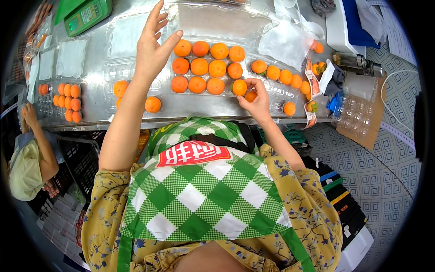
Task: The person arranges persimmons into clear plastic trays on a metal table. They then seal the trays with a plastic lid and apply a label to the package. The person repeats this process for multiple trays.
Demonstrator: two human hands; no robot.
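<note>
My left hand (pixel 154 47) is raised over the left side of a clear plastic clamshell tray (pixel 206 57), fingers spread, holding nothing. Rows of orange persimmons (pixel 199 67) fill most of that tray. At its near right corner, the thumb and index finger of my right hand (pixel 256 100) close around a persimmon (pixel 239 87) with a bit of green calyx. A second persimmon (pixel 250 96) shows between those fingers; whether it is held or lies beneath them I cannot tell. The tray's lid (pixel 217 20) stands open behind it.
More clear trays with persimmons lie right (pixel 285 77) and left (pixel 152 104). A green scale (pixel 88 18) stands at the back left. Printed paper bands (pixel 311 90), a bottle (pixel 355 63) and empty clear packs (pixel 355 113) are at the right. Another person (pixel 34 158) works far left.
</note>
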